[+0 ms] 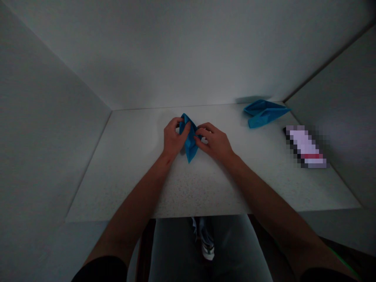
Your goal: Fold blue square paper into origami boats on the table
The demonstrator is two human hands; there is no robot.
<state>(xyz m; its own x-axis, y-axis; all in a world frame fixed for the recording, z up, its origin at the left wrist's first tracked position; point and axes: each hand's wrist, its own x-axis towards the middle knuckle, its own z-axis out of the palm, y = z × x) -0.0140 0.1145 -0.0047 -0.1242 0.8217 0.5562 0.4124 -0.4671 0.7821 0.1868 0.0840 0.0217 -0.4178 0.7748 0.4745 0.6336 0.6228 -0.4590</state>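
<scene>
A folded piece of blue paper (190,143) rests on the white speckled table (123,172), its point aimed toward me. My left hand (172,139) pinches its upper left edge with thumb and fingers closed on it. My right hand (216,143) grips the paper's right side, fingers curled onto the fold. Both hands meet over the paper near the middle of the table.
A second folded blue paper shape (264,111) lies at the table's back right corner. A blurred, pixelated flat object (305,147) lies near the right edge. White walls enclose the table on the left, back and right. A shoe (207,246) shows below the front edge.
</scene>
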